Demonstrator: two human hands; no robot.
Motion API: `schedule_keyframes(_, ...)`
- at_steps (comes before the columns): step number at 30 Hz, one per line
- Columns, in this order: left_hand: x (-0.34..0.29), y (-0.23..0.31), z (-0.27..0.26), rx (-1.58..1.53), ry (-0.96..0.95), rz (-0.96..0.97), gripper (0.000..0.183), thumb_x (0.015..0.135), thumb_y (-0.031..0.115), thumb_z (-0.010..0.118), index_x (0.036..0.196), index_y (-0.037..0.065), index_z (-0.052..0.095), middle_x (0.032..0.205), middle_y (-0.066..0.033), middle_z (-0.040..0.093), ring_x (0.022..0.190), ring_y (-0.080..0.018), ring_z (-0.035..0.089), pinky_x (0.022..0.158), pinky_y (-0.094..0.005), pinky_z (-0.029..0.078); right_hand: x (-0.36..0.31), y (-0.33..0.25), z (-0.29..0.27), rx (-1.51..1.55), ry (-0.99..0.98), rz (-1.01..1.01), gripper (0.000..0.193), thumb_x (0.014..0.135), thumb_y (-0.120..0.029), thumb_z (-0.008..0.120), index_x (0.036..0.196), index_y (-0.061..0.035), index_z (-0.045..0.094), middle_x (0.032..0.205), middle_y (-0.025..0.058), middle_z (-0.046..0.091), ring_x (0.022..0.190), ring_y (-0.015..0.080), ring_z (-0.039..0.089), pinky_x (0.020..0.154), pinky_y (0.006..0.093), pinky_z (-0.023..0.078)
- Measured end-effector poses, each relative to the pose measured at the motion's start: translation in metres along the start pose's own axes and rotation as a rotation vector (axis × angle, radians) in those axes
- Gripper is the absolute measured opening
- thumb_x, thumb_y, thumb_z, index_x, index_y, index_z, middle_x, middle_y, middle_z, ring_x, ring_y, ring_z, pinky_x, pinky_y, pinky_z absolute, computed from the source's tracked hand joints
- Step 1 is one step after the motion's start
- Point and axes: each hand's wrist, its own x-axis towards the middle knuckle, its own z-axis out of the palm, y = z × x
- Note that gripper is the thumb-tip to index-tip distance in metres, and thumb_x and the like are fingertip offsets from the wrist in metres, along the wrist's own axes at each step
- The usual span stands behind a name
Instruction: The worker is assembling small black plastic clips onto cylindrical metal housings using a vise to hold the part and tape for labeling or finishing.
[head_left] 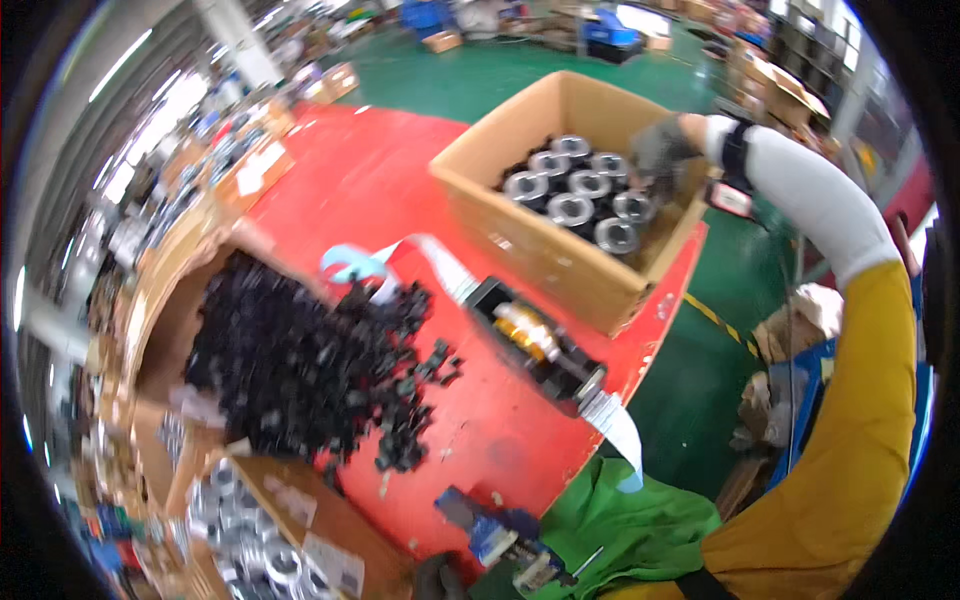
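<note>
My right hand [660, 155], in a grey glove, reaches into the open cardboard box [535, 258] at the table's far right. It is beside several black parts with silver ring tops [571, 209] standing in the box. Motion blur hides its fingers and whether it holds anything. At the lower edge, a dark gloved shape, seemingly my left hand [440, 577], shows only in part, its fingers not readable. Just right of it is a blue-and-metal device [500, 535], blurred, with a thin metal rod [590, 560] sticking out near it.
Small black pieces [290, 360] spill from a tipped carton [150, 330] onto the red table [500, 430]. A black dispenser [535, 340] with an amber roll has a pale strip [440, 265] running through it. Silver ring parts [245, 530] fill a box at lower left.
</note>
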Motion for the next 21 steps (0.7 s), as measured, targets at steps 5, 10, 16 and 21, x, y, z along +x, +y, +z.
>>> schedule_keyframes(5,0.019,0.027,-0.011,0.02,-0.208,0.193,0.015,0.081,0.006,0.059,0.095,0.002,0.063,0.091,-0.0105,0.063,0.087,-0.0222,0.058,0.08,-0.0335,0.045,-0.062,-0.059,0.05,-0.348,0.394,-0.181,0.031,0.071,-0.026,0.065,0.094,-0.0055,0.061,0.078,0.0046,0.06,0.073,0.0172,0.054,0.07,0.0359,0.047)
schedule_keyframes(10,0.018,0.094,-0.067,-0.058,-0.306,0.375,0.021,0.079,0.01,0.062,0.099,0.005,0.062,0.097,-0.0114,0.062,0.093,-0.0245,0.059,0.081,-0.034,0.046,-0.054,0.012,0.08,-0.417,0.461,-0.478,0.034,0.093,-0.033,0.038,0.094,-0.0114,0.064,0.085,0.0122,0.066,0.081,0.0292,0.062,0.07,0.0409,0.048)
schedule_keyframes(16,0.036,0.13,-0.189,0.18,0.088,0.314,0.021,0.085,0.014,0.057,0.102,0.003,0.062,0.092,-0.0076,0.064,0.083,-0.0164,0.059,0.073,-0.0288,0.047,-0.026,0.013,0.073,-0.637,0.641,-0.457,0.026,0.093,-0.026,0.039,0.095,-0.0144,0.062,0.084,0.0109,0.063,0.078,0.027,0.06,0.069,0.0395,0.047)
schedule_keyframes(21,0.126,0.112,-0.231,0.129,0.024,0.016,0.028,0.085,0.013,0.058,0.11,0.002,0.058,0.094,-0.0056,0.063,0.079,-0.0124,0.057,0.071,-0.0255,0.047,0.021,0.08,0.059,-1.241,0.882,-0.54,0.02,0.09,-0.023,0.041,0.102,-0.0189,0.057,0.084,0.0052,0.059,0.076,0.0211,0.059,0.068,0.0353,0.048)
